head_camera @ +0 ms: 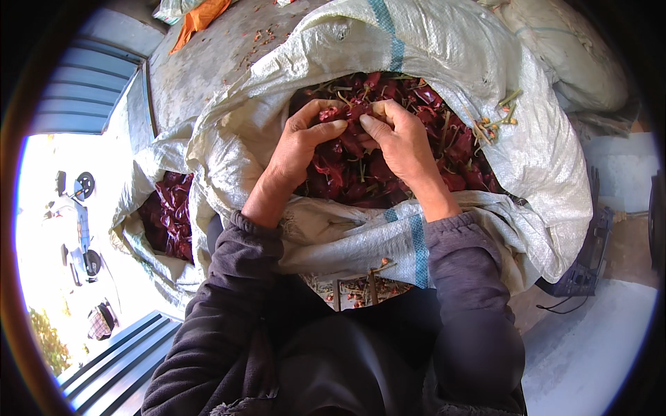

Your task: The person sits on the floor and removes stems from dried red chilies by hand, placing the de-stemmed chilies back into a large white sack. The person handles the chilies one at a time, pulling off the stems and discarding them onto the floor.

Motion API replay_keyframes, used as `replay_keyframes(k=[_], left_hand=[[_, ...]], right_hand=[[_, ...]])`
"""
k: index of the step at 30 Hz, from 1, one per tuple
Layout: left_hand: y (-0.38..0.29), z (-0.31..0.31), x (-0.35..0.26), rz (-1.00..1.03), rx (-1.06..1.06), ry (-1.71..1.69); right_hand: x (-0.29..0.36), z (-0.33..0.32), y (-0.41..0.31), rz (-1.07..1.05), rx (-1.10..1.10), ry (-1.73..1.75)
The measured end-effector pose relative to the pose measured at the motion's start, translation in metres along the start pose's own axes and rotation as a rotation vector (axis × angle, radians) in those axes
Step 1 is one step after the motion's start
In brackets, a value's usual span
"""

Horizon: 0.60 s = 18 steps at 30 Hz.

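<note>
Both hands meet above a large white woven sack point(458, 41) filled with dried red chili peppers point(458, 148). Between thumb and fingers, my left hand point(304, 135) grips a dried red pepper point(356, 114) from its left side. My right hand point(400, 140) pinches at the right side of the same pepper, its thumb lying over the front. Curled fingers hide part of the pepper. Thin pale stems show among the peppers below. On the sack's right rim lies a small heap of cut stem ends point(489, 127).
A smaller woven sack point(130, 223) of shiny red peppers stands at the left. Stem scraps point(359, 299) litter the floor below the sack's near edge. A full sack point(572, 57) sits at the back right, and a dark plastic object point(585, 255) stands right of the open sack.
</note>
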<state>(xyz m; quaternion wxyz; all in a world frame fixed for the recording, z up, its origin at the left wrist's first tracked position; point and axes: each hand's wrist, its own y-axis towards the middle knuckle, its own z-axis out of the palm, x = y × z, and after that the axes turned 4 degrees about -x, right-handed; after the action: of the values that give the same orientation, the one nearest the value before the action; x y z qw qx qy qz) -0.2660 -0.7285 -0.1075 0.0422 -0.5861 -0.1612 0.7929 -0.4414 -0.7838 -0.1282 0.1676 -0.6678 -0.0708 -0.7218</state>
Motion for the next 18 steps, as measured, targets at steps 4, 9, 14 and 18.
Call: replay_keyframes(k=[4, 9, 14, 18], left_hand=[[-0.001, 0.006, 0.002, 0.032, 0.037, 0.031], [0.002, -0.001, 0.014, 0.243, -0.098, 0.326], [0.009, 0.007, 0.016, 0.675, -0.154, 0.792], [0.003, 0.003, 0.021, 0.659, -0.128, 0.785]], right_hand=[[-0.007, 0.002, -0.005, -0.091, 0.045, -0.116], [-0.002, 0.006, -0.005, -0.338, -0.019, -0.395], [0.022, 0.001, -0.004, -0.525, -0.039, -0.573], [0.016, 0.006, -0.010, -0.465, -0.044, -0.697]])
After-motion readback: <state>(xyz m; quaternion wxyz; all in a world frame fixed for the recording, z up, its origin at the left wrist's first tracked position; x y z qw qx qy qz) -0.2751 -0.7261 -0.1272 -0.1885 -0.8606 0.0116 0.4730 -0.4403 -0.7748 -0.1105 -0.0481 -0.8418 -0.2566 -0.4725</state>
